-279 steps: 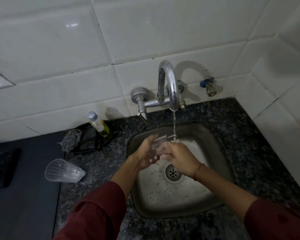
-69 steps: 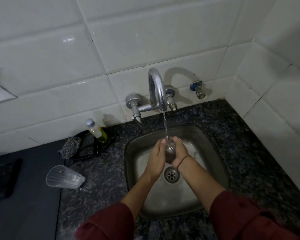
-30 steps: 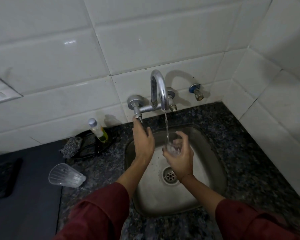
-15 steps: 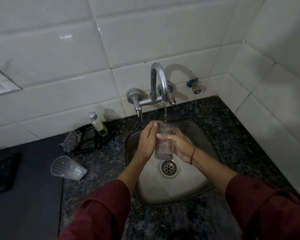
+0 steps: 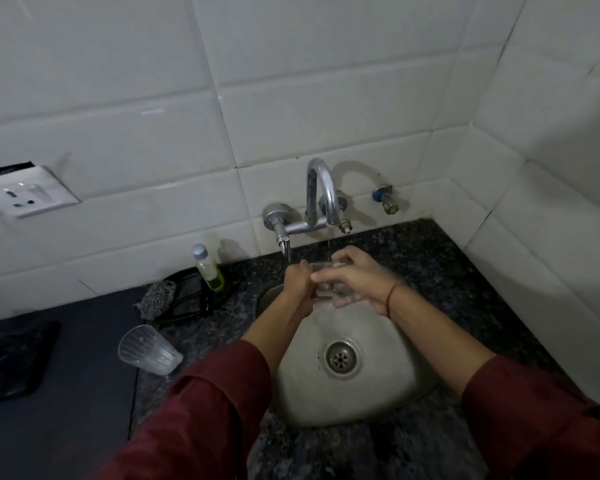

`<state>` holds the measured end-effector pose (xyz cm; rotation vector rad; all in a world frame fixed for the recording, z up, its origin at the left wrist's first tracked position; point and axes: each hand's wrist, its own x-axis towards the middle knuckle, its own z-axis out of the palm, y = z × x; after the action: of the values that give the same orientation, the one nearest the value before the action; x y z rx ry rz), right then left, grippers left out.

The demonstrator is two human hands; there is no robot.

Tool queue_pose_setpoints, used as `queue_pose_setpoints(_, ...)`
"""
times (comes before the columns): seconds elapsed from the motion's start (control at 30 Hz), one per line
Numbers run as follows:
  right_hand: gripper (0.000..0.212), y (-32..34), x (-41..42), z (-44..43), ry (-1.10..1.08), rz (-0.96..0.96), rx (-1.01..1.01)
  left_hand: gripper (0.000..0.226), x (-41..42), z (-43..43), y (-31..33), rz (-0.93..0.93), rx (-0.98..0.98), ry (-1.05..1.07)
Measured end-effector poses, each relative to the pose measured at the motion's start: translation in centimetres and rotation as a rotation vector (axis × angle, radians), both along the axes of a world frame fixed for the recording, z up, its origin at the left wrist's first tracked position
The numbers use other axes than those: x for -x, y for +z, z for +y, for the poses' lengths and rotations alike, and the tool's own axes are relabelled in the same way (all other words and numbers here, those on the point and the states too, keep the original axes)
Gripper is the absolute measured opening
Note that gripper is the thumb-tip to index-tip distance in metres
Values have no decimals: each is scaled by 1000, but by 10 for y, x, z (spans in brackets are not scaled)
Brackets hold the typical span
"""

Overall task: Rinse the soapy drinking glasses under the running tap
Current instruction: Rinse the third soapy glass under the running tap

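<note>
— Sink and tap?
— Steel sink in a dark counter. The tap is above its back edge, with a thin stream falling.
— Hands?
— The left hand and right hand both curl their fingers round the glass, under the spout.
— Anything else?
— The other glass lies on its side, left of the sink.

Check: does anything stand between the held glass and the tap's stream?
No separate object does. The left hand and right hand hold the glass over the sink, just below the tap. Only the right hand's fingers lie across the glass's top, where the thin stream falls; whether they block it is unclear.
</note>
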<state>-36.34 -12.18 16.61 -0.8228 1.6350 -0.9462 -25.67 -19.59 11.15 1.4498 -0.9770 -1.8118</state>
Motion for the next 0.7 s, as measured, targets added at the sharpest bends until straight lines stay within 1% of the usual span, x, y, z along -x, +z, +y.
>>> queue_pose_setpoints(0.07, 55, 5, -7, 2, 11, 211, 129, 30, -1, -4, 8, -11, -106, 34)
queue_pose_setpoints(0.13, 57, 5, -13, 3, 33, 481, 261, 34, -4, -8, 13, 3, -167, 19)
queue_pose_setpoints(0.17, 59, 5, -15, 3, 31, 568, 313, 35, -7, -9, 15, 8, -166, -1)
queue_pose_setpoints(0.2, 59, 5, -17, 4, 20, 603, 359, 34, -9, -9, 18, 12, -152, -21)
queue_pose_setpoints(0.3, 45, 3, -20, 5, -45, 586, 422, 24, -17, -6, 23, -49, -48, -83)
queue_pose_setpoints(0.37, 36, 4, -21, 4, -74, 589, 439, 24, -23, -4, 20, -117, 50, -140)
queue_pose_setpoints(0.53, 32, 11, -26, 3, -71, 676, 425, 34, -38, 1, 6, -259, 265, -149)
queue_pose_setpoints(0.6, 29, 13, -28, 7, -73, 684, 433, 33, -42, 11, 8, -279, 322, -181)
queue_pose_setpoints(0.7, 31, 17, -29, 12, -53, 691, 435, 27, -47, 21, 17, -290, 430, -201)
